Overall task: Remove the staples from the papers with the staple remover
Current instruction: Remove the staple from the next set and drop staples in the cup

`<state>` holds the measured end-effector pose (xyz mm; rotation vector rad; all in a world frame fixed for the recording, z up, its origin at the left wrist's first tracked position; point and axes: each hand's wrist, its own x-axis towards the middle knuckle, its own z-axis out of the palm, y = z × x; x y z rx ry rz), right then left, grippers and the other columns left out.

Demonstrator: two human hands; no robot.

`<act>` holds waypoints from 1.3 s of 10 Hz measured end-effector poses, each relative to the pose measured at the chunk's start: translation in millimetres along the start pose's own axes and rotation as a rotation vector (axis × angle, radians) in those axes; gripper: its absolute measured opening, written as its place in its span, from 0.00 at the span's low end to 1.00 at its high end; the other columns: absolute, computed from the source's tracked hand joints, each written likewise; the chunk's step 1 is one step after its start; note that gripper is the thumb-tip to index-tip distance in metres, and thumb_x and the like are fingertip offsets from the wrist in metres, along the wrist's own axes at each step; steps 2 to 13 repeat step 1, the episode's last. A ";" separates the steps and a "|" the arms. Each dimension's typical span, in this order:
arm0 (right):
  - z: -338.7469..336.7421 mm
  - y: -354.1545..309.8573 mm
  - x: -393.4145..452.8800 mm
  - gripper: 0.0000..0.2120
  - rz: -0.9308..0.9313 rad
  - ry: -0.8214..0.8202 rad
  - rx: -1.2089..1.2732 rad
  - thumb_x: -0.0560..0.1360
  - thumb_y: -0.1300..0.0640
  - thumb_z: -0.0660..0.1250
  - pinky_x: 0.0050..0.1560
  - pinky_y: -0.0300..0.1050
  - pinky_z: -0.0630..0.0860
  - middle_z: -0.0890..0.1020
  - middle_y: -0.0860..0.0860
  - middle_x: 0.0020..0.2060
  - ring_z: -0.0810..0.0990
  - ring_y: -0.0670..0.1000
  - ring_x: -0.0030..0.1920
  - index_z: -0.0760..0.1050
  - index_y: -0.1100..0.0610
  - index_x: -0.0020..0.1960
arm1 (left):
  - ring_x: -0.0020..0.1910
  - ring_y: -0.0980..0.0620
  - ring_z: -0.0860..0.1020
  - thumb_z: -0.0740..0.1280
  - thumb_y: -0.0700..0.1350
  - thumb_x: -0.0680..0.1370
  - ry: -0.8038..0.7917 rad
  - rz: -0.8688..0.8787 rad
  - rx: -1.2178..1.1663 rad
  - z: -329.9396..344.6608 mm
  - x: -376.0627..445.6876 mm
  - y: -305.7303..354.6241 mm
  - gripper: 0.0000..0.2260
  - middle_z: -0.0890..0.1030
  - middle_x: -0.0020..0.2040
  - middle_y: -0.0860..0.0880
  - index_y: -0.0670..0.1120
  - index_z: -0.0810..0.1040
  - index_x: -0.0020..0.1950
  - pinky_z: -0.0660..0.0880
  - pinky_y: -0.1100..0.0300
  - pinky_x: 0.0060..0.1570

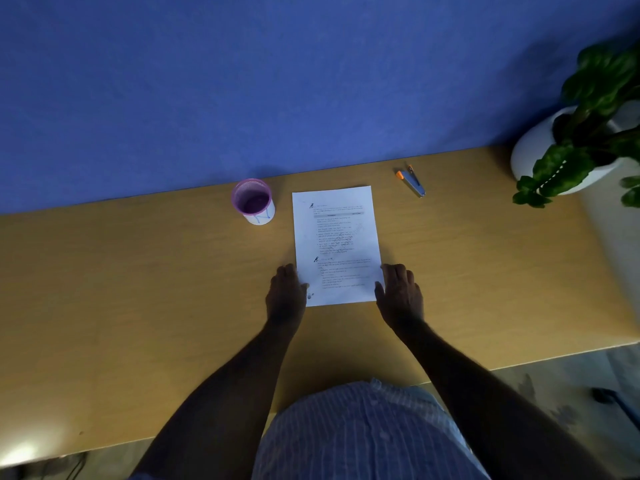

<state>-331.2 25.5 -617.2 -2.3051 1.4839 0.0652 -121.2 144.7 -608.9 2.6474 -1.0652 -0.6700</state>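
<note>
Printed white papers (336, 237) lie flat in the middle of the wooden desk (138, 289). My left hand (285, 296) rests at the papers' lower left edge, fingers relaxed, thumb touching the sheet. At the lower right edge my right hand (400, 294) rests the same way, thumb on the corner. The staple remover (411, 181), grey-blue with orange tips, lies at the back right of the desk, well beyond both hands. No staple is discernible on the papers.
A purple-rimmed white cup (254, 201) stands just left of the papers near the blue wall. A potted plant in a white pot (568, 150) occupies the desk's far right corner. The desk's front edge runs close to my body.
</note>
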 end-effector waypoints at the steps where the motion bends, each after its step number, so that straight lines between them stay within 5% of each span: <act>1: -0.4 -4.1 3.3 0.25 -0.053 0.010 -0.040 0.82 0.50 0.66 0.65 0.55 0.77 0.74 0.56 0.72 0.75 0.58 0.69 0.67 0.57 0.76 | 0.59 0.40 0.78 0.77 0.49 0.74 0.067 0.130 0.146 5.3 -3.3 -5.7 0.22 0.78 0.61 0.41 0.42 0.76 0.64 0.78 0.46 0.51; 13: -0.4 -4.1 3.3 0.25 -0.053 0.010 -0.040 0.82 0.50 0.66 0.65 0.55 0.77 0.74 0.56 0.72 0.75 0.58 0.69 0.67 0.57 0.76 | 0.59 0.40 0.78 0.77 0.49 0.74 0.067 0.130 0.146 5.3 -3.3 -5.7 0.22 0.78 0.61 0.41 0.42 0.76 0.64 0.78 0.46 0.51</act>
